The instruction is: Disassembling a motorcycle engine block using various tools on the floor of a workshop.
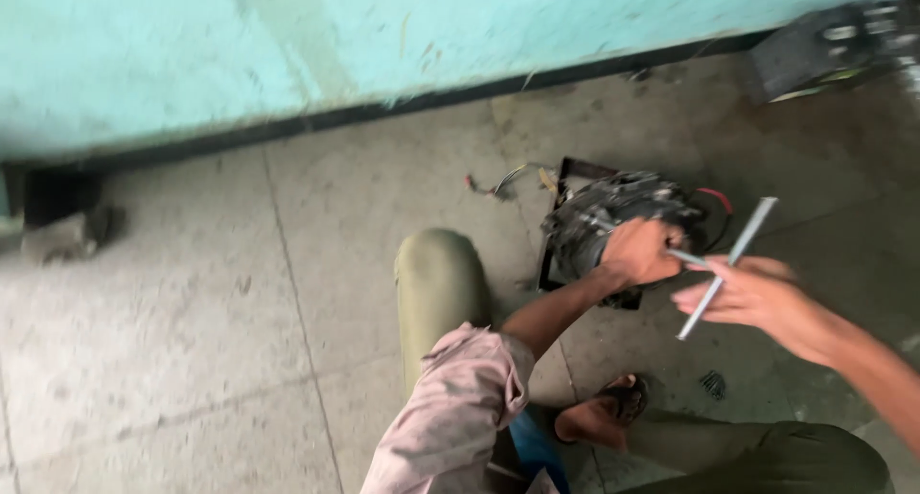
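Motor (pixel 613 228) on floor (pixel 240 293) near wall (pixel 383 34), left hand (pixel 637 252) closed on its top, right hand (pixel 752 298) pinching rod (pixel 728 267) just beside: likely mid-disassembly; next move calls for steadying motor, aligning rod.

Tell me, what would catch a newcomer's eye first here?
Probably the dark, greasy motor-like machine part on the grey tiled floor, right of centre, with the left hand resting on it. Beside it, the right hand grips a slim silver metal rod; a turquoise wall runs behind.
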